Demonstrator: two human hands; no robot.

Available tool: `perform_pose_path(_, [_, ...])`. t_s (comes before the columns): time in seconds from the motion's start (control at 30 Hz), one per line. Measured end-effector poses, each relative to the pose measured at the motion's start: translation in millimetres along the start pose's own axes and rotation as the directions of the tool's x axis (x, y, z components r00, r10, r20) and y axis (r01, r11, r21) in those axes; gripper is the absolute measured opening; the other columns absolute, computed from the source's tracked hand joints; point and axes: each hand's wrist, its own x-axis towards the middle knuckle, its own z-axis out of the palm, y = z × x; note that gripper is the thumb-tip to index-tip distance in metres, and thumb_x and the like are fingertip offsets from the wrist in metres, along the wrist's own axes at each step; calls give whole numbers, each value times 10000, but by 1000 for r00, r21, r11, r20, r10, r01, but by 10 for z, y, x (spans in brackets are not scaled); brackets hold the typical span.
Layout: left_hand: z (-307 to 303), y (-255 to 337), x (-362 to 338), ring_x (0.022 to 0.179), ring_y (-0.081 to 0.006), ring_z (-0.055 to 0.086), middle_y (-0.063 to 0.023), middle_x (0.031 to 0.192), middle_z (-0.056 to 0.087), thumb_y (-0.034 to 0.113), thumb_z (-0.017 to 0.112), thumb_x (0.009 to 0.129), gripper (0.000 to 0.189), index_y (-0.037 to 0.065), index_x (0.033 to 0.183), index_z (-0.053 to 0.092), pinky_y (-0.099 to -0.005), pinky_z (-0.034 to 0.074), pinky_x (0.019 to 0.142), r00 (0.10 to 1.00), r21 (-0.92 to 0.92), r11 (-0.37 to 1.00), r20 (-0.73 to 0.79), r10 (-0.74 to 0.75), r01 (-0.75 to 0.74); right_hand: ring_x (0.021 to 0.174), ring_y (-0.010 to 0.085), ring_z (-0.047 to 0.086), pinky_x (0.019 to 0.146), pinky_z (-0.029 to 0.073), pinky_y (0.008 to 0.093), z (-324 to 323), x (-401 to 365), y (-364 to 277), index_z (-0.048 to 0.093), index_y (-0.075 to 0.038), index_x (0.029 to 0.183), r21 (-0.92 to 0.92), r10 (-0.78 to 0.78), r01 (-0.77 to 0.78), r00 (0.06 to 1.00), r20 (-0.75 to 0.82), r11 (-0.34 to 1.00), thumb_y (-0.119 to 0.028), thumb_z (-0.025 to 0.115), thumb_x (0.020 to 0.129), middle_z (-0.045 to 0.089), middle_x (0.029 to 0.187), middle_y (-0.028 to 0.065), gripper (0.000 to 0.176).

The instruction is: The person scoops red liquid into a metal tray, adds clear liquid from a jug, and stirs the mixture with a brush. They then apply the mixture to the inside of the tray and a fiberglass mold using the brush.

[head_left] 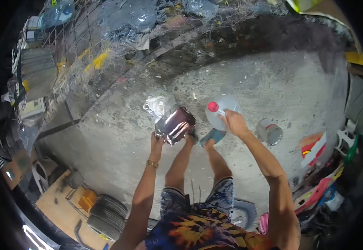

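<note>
As seen from the head camera, the left hand [157, 139] was closed on the lower left edge of a shiny metal container [176, 124], which was held tilted just above the concrete floor [273, 83]; the fingertips were hidden behind the container's wall. A gold bracelet [151, 163] sat on the left wrist. The right hand [233, 121] was curled around the handle at the top of a clear plastic jug [227, 104], beside its red cap [213, 106]; the jug rested on the floor just to the right of the container. Whether the two vessels touched could not be told.

A white cloth [156, 106] lay crumpled against the far left side of the container. Below and between the two vessels, a foot in a blue sandal [214, 135] was planted on the floor. A small metal tin [269, 131], lying tilted with its open mouth towards the camera, stood apart from the jug, to the right of the right forearm. A tyre [106, 214] lay well apart at the lower left, next to a wooden board [60, 204]. Netting and plastic bottles were heaped along the far edge of the floor.
</note>
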Motion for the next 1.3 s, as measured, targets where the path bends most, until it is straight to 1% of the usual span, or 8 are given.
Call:
perform_pose_path(0.23, [761, 150, 59, 1001, -145, 574, -82, 1137, 588, 120, 686, 836, 539, 5, 1284, 410, -295, 483, 855, 975, 64, 984, 156, 155, -167, 707, 344, 688, 641, 548, 444, -620, -591, -460, 548, 15, 910, -263, 116, -54, 968, 224, 963, -321, 463, 972, 674, 736, 216, 353])
perform_pose_path(0.33, [1105, 165, 9, 977, -165, 591, -119, 1072, 609, 183, 765, 760, 655, -49, 1260, 411, -279, 481, 805, 984, 197, 970, 135, 120, -145, 777, 320, 710, 684, 564, 412, -609, -734, -408, 580, 36, 965, -418, 196, -48, 927, 320, 907, -211, 417, 954, 701, 845, 211, 296])
perform_pose_path(0.4, [1348, 139, -28, 960, -176, 602, -117, 1039, 620, 183, 773, 741, 656, -45, 1245, 419, -291, 487, 806, 968, 227, 944, 120, 219, -241, 870, 310, 710, 756, 563, 396, -611, -779, -355, 611, 38, 1050, -482, 285, -58, 864, 414, 875, -164, 398, 934, 701, 969, 211, 316])
perform_pose_path(0.6, [1757, 126, -125, 895, -218, 645, -129, 991, 658, 203, 781, 731, 755, -46, 1314, 371, -340, 508, 796, 956, 312, 912, 200, 213, -268, 973, 331, 682, 850, 526, 430, -616, -807, -232, 602, 35, 1099, -517, 366, -85, 802, 472, 852, -168, 419, 920, 681, 1065, 207, 326])
perform_pose_path(0.7, [1815, -17, -135, 869, -119, 583, -52, 951, 618, 107, 797, 719, 681, -33, 1266, 416, -283, 486, 773, 970, 328, 920, 181, 161, -213, 1003, 326, 674, 858, 524, 431, -645, -750, -195, 602, 29, 1112, -513, 406, -123, 773, 488, 850, -168, 418, 924, 672, 1095, 215, 329])
perform_pose_path(0.9, [1808, -111, -115, 904, -135, 595, -73, 1002, 631, 169, 822, 701, 748, -29, 1292, 409, -295, 491, 807, 979, 339, 925, 159, 125, -173, 1103, 288, 640, 905, 510, 390, -574, -673, -229, 652, -61, 1134, -565, 499, -178, 718, 485, 805, -180, 444, 937, 648, 1202, 161, 310])
perform_pose_path(1.1, [1775, -33, -123, 990, -172, 609, -109, 1095, 636, 188, 823, 696, 782, -31, 1315, 399, -312, 487, 868, 983, 360, 919, 137, 119, -161, 1088, 324, 644, 899, 511, 430, -461, -602, -277, 624, -32, 1139, -581, 547, -186, 640, 540, 792, -177, 444, 924, 654, 1170, 197, 315])
perform_pose_path(1.3, [1737, -70, -52, 983, -174, 616, -112, 1073, 642, 200, 815, 702, 754, -22, 1303, 416, -312, 490, 864, 985, 442, 881, 100, 139, -169, 1100, 276, 645, 754, 564, 473, -225, -509, -220, 652, -77, 1192, -558, 563, -226, 611, 557, 798, -191, 544, 890, 645, 1236, 110, 340])
